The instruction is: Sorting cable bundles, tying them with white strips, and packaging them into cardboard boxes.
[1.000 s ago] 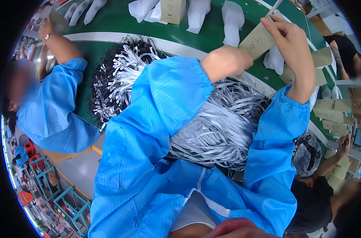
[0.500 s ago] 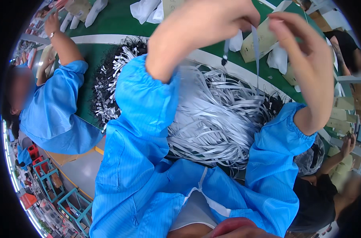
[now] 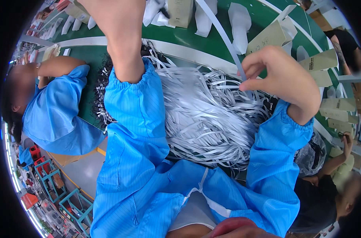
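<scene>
A long grey flat strap [image 3: 221, 31] runs from the top edge of the picture down to my right hand [image 3: 281, 77]. The thumb and fingers of that hand are closed on it. My left hand [image 3: 119, 18] is raised at the upper left; its fingers lie beyond the picture's top edge, so what they hold is hidden. Below and between my forearms lies a large heap of grey-white straps [image 3: 212, 127]. Black cord ends [image 3: 103, 95] with white tips bunch at the heap's left side.
Past the heap runs a green conveyor belt [image 3: 180, 37] with a pale rail. It carries beige open cartons [image 3: 273, 33] and white-wrapped items [image 3: 240, 27]. A person in blue [image 3: 61, 111] sits at left; another in a dark top [image 3: 313, 202] is at lower right.
My hands have moved apart: the left went left and up, the right came down and a little left. Cartons and wrapped items on the belt have shifted.
</scene>
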`<state>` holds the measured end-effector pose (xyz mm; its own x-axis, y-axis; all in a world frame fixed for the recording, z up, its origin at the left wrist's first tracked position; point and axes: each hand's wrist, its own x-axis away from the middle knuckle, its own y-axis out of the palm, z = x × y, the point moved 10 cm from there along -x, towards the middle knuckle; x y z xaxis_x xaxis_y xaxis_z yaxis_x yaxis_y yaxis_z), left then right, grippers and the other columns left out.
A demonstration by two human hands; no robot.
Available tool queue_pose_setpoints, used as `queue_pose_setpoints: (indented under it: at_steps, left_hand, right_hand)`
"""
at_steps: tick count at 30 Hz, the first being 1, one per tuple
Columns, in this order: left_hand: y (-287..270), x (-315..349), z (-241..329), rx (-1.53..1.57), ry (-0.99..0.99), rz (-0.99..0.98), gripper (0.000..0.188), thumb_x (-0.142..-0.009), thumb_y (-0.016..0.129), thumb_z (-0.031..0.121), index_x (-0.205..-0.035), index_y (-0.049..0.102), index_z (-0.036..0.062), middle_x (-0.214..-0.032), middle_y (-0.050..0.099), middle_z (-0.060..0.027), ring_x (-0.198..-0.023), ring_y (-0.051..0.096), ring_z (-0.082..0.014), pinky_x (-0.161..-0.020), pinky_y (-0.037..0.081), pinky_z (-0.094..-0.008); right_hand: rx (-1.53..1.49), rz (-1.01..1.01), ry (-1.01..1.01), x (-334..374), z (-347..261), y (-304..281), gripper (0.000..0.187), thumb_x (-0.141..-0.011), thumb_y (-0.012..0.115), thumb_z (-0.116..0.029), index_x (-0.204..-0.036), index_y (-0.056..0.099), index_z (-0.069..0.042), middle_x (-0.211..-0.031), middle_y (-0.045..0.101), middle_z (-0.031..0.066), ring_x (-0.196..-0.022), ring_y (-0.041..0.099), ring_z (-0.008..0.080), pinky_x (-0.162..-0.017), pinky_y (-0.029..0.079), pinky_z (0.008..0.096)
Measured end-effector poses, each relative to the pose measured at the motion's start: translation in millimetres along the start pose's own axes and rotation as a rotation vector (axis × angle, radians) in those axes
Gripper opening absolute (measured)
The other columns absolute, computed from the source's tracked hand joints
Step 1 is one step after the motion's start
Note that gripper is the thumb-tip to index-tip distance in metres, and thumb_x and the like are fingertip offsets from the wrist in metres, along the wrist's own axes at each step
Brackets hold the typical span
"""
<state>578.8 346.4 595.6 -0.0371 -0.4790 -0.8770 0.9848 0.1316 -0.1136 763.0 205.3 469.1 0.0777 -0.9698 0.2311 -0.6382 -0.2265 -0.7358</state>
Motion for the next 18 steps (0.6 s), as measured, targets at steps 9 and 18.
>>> queue_pose_setpoints:
  at_steps: [9, 18]
  left_hand:
    - [68.4, 31.6, -17.0, 0.324, -0.398, -0.586, 0.017, -0.091, 0.068, -0.001, -0.106, 0.072, -0.0074, -0.086, 0.074, -0.008, -0.079, 0.068, -0.0086, -0.069, 0.051, -0.0219]
    - [166.8, 174.5, 53.0, 0.659, -0.18, -1.653, 0.07, -0.092, 0.073, 0.012, -0.152, 0.038, -0.0002, -0.09, 0.077, -0.0116, -0.084, 0.073, -0.0141, -0.073, 0.055, -0.0288]
  right_hand:
    - [0.197, 0.234, -0.217, 16.9, -14.9, -29.7, 0.011, -0.08, 0.076, -0.004, -0.085, 0.072, 0.004, -0.075, 0.07, 0.015, -0.067, 0.068, 0.02, -0.06, 0.049, 0.0304]
    - [0.071, 0.34, -0.109, 40.9, -23.7, -54.6, 0.01, -0.081, 0.074, -0.001, -0.09, 0.073, 0.004, -0.073, 0.069, 0.0123, -0.066, 0.066, 0.0146, -0.061, 0.049, 0.0261]
